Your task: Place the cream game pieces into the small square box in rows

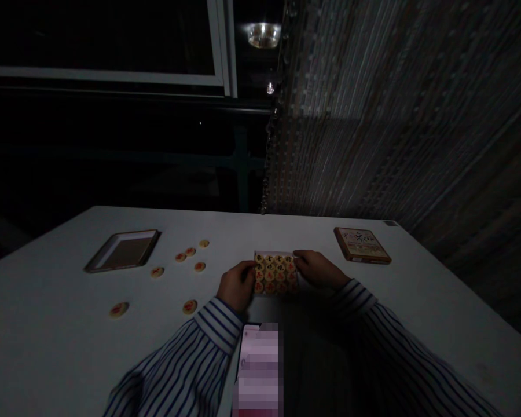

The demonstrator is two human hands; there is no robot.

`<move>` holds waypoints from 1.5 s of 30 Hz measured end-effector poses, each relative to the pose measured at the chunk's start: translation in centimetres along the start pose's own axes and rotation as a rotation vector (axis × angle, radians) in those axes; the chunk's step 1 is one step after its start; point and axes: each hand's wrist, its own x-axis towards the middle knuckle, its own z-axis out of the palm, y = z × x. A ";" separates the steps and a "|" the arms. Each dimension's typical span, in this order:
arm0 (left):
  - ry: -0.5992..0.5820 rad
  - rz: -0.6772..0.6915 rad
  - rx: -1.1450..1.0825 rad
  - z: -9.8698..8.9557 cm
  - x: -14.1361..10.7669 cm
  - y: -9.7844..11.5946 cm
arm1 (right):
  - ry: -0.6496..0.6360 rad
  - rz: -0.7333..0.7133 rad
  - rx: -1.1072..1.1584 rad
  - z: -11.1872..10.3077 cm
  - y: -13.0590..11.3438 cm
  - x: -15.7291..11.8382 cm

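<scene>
A shallow box [274,253] packed with rows of round Chinese chess pieces [269,276] stands in front of me, the upper rows lettered in black and the lower ones in red. My left hand [237,286] grips its left side, fingers curled at the edge. On the opposite side, my right hand [319,268] pinches the upper right corner. Several loose pieces lie to the left, among them a red-lettered piece [190,307] near my left sleeve and another piece [118,310] farther out. Parts of both hands' fingers are hidden behind the box.
An open box lid or tray [134,252] lies at the left on the white table [61,336]. A closed printed box [362,244] is at the right. Below my hands lies a phone [258,370] with a lit, blurred screen. A bead curtain [351,116] hangs behind the table.
</scene>
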 end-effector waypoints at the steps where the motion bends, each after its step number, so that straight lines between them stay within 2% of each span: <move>1: -0.003 0.001 0.002 0.0 0.0 0.0 | 0.003 0.003 0.002 0.0 0.0 0.0; 23: -0.004 -0.015 0.028 -0.3 -0.2 0.2 | 0.017 -0.005 0.097 0.0 0.3 0.0; 28: 0.016 0.014 0.146 -0.5 -0.2 0.2 | 0.046 0.040 0.129 0.4 0.7 0.1; 32: 0.040 0.103 0.324 -0.6 -0.1 -0.2 | 0.066 0.029 0.133 0.7 0.7 0.1; 40: -0.046 0.174 0.516 -0.9 -0.3 0.4 | 0.111 0.023 0.159 0.9 0.6 -0.2; 45: -0.072 0.205 0.523 -0.6 -0.4 -0.4 | 0.110 0.043 0.201 0.9 0.9 -0.8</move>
